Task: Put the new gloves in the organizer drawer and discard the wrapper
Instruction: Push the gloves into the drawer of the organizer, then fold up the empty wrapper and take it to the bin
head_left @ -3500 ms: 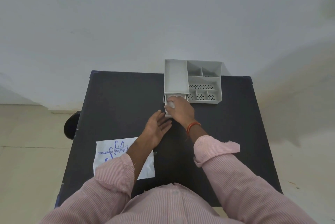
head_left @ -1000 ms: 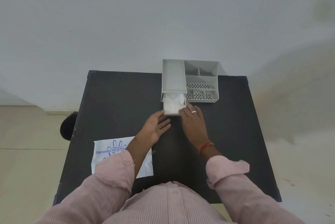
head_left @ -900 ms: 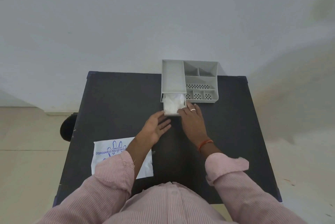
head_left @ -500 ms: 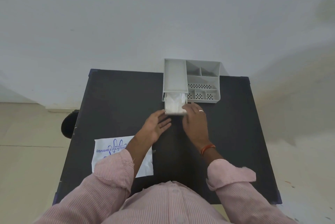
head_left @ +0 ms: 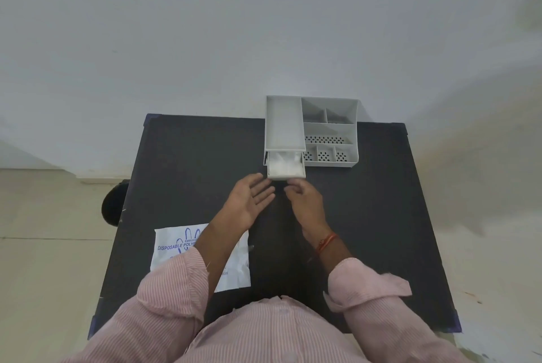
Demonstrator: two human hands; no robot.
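Beneath the empty, spread left hand (head_left: 249, 204)'s forearm, the wrapper (head_left: 176, 248) lies half hidden.

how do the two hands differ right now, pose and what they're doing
The left hand is spread flat with straight fingers, while the right hand has its fingers curled inward. The left forearm lies over the printed wrapper; the right forearm lies over bare table. Only the right wrist carries an orange band. Both are empty and sit just short of the open drawer, which holds the white gloves.
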